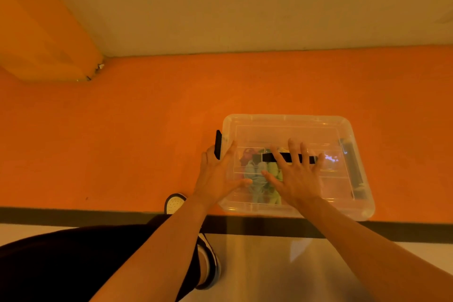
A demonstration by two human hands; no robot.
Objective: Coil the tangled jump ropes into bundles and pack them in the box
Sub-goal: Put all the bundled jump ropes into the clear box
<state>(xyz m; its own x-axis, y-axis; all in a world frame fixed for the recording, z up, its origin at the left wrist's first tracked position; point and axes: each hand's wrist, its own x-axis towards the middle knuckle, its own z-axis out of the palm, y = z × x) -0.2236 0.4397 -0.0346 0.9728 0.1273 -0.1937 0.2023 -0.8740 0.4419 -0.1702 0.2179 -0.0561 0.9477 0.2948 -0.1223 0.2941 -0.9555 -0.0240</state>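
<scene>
A clear plastic box (343, 130) with its lid on sits on the orange floor. Through the lid I see coiled jump ropes (257, 174), blue, green and pinkish, bundled in the left half. A black handle (306, 158) runs across the middle of the lid. My right hand (296, 176) lies flat on the lid with fingers spread, partly over the handle. My left hand (218, 176) rests on the lid's left edge with straight fingers, beside a raised black side latch (218, 144). The latch on the right side (353, 167) lies down against the box.
The orange floor (122, 142) stretches left and beyond the box to a pale wall. An orange padded block (41, 32) stands at the far left. A dark stripe (73, 216) borders a pale floor near me. My knee and white shoes (175, 202) are just left of the box.
</scene>
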